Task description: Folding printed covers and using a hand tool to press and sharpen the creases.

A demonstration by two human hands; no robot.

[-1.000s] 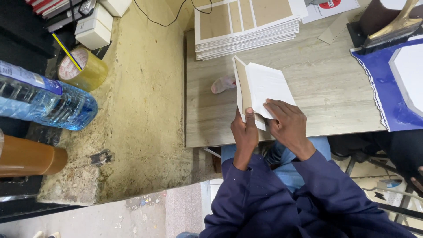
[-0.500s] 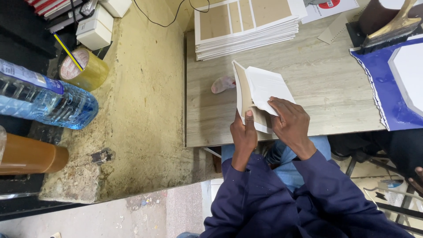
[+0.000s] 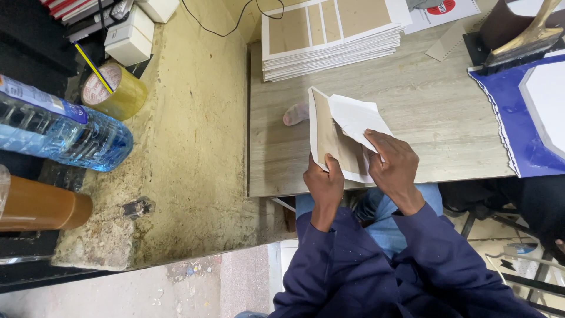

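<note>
A person in dark blue sleeves sits at a pale wooden table (image 3: 447,123) and works a folded card sheet (image 3: 338,132) with both hands. The sheet is white on the outside and brown on the inside, bent into an open fold that stands up from the near edge of the table, just in front of the person's lap.

The left hand (image 3: 323,185) is closed on the sheet's lower left corner — thumb on the brown inner face, the other fingers curled behind it. The right hand (image 3: 395,168) lies over the lower right part of the fold, fingers bent and pressing down on the white flap; whether it pinches the card or only pushes against it is hard to judge from this angle.

Further back on the table lies a stack of flat card sheets (image 3: 332,38), white with brown panels, well apart from the hands. A small pinkish lump (image 3: 295,113) sits on the table just left of the folded sheet. At the right edge rests a blue sheet with a scalloped border (image 3: 506,112), and above it a brush with a wooden handle (image 3: 527,38).

Left of the table, on a rough yellowish ledge (image 3: 188,135), stand a roll of clear tape (image 3: 112,91) and a plastic water bottle (image 3: 59,129) lying on its side.
</note>
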